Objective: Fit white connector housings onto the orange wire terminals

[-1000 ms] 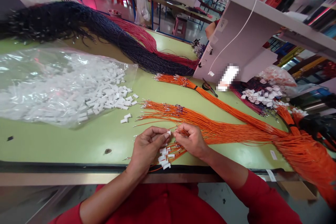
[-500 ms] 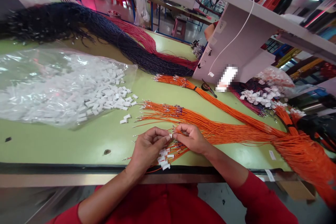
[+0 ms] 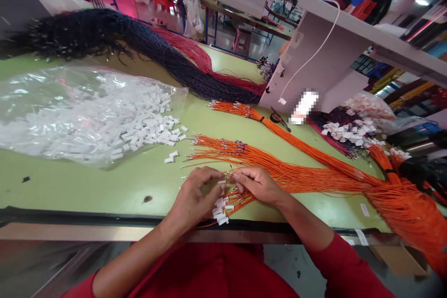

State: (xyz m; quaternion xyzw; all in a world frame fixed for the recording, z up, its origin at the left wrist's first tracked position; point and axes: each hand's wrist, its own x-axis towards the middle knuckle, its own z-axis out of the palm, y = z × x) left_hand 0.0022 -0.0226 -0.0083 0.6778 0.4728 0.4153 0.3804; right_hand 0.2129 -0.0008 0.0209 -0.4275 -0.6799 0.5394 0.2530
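Orange wires [image 3: 286, 174] are spread in a fan on the green table [image 3: 104, 181], close to its front edge. One orange wire [image 3: 233, 178] is pinched by its end between the thumb and fingers of the right hand [image 3: 256, 185]. A small white connector housing [image 3: 221, 181] is gripped in the fingertips of the left hand [image 3: 195, 195]. Both hands are closed on these parts and are almost touching each other, just above the table. Directly below them a cluster of white housings [image 3: 220, 212] on wire ends is seen at the table edge. Further left, a clear plastic bag [image 3: 70, 111] with many loose housings is laid open. Behind it a dark blue wire bundle [image 3: 139, 42] and a red wire bundle [image 3: 199, 58] are stretched across the table.
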